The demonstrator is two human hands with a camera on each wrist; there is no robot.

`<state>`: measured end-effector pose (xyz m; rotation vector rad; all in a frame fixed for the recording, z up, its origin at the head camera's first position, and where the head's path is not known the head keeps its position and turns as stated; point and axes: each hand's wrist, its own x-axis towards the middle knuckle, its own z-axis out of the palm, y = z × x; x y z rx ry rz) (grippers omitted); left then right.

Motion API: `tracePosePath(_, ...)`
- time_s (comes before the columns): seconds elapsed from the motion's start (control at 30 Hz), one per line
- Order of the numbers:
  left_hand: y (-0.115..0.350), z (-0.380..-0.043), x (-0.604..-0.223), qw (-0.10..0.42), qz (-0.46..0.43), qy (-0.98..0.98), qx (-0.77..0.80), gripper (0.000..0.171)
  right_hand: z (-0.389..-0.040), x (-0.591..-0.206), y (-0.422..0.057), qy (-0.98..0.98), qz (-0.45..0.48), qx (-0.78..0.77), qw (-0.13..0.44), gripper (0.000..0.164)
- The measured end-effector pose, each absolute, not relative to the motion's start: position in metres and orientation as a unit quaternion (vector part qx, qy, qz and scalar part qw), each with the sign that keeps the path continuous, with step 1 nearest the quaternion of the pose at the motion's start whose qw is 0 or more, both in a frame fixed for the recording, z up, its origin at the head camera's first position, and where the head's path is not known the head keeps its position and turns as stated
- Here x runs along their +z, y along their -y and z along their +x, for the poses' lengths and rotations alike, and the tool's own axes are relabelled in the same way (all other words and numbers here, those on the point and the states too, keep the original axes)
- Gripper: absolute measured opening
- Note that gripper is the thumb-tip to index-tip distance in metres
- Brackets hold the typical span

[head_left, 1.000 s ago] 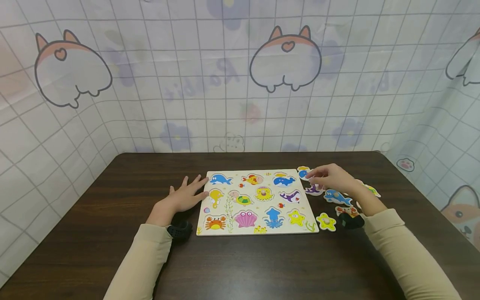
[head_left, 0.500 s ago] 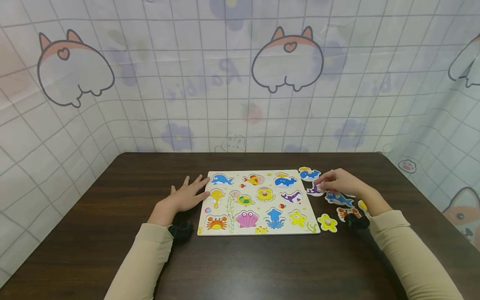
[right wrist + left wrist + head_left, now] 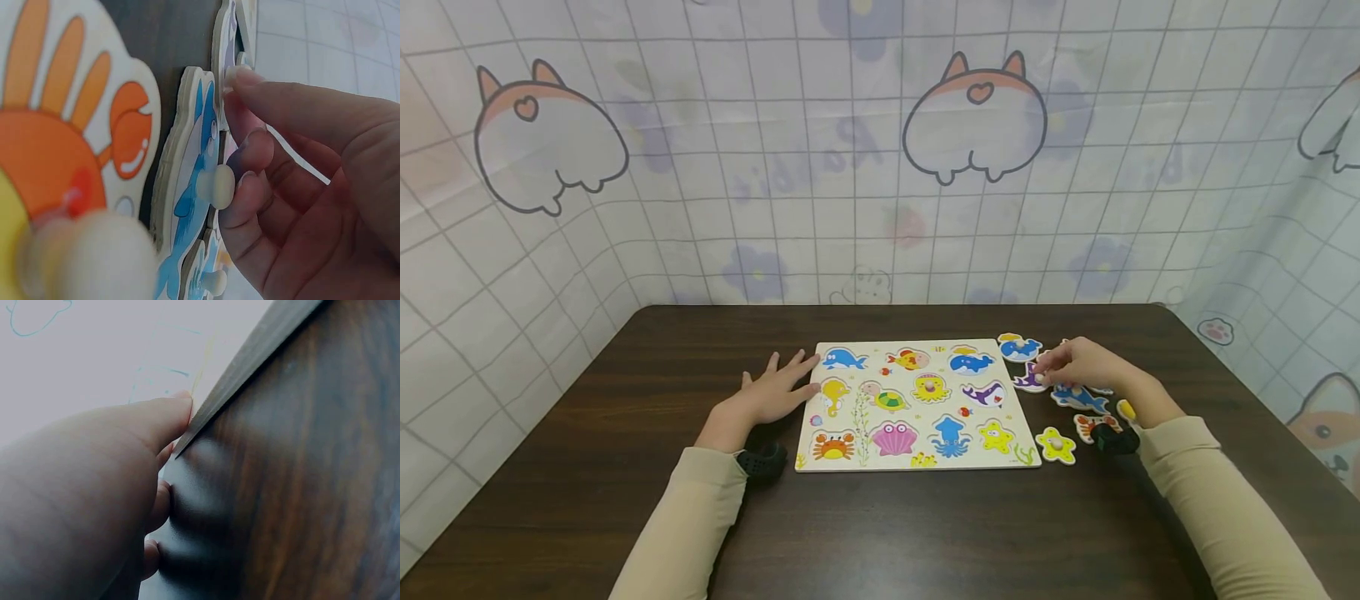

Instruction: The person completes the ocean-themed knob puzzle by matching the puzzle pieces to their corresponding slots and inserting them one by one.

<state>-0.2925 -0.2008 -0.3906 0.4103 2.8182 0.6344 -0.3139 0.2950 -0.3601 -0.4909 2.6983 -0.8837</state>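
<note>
My left hand (image 3: 767,396) lies with spread fingers at the left edge of a pale wooden puzzle board (image 3: 937,364) printed with sea animals. In the left wrist view its thumb touches the board's edge (image 3: 231,378). To the right of the board, my right hand (image 3: 1086,367) pinches the knob of a purple whale puzzle piece (image 3: 1027,380) between thumb and index finger. The right wrist view shows that piece (image 3: 229,47) partly hidden behind the fingertips. Just below the right hand's curled fingers is a blue fish-shaped piece (image 3: 200,178) with a wooden knob.
A blue whale piece (image 3: 1019,349) lies behind the purple one. Nearer me are a yellow star piece (image 3: 1056,447) and a crab piece (image 3: 1092,426), partly under the right wrist strap. An octopus piece (image 3: 930,388) sits in the board. A patterned curtain (image 3: 820,208) stands behind the table.
My right hand has moved from beside the blue whale piece to the purple whale piece and taken hold of its knob. The left hand stays in place.
</note>
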Motion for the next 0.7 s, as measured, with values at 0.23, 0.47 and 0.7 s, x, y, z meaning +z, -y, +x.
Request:
tracePosePath(0.23,0.202,-0.292,-0.391,0.112,0.142,-0.959,0.217,0.069,-0.312,-0.359,-0.293,-0.936,-0.174,-0.282,0.12,0.021)
tracePosePath(0.47,0.201,-0.291,-0.39,0.115,0.143,-0.958,0.222,0.069,-0.309,-0.358,-0.29,-0.941,-0.19,-0.262,0.103,0.016)
tracePosePath(0.7,0.2,-0.291,-0.388,0.113,0.141,-0.959,0.219,0.069,-0.304,-0.356,-0.29,-0.95,-0.182,-0.243,0.072,0.022)
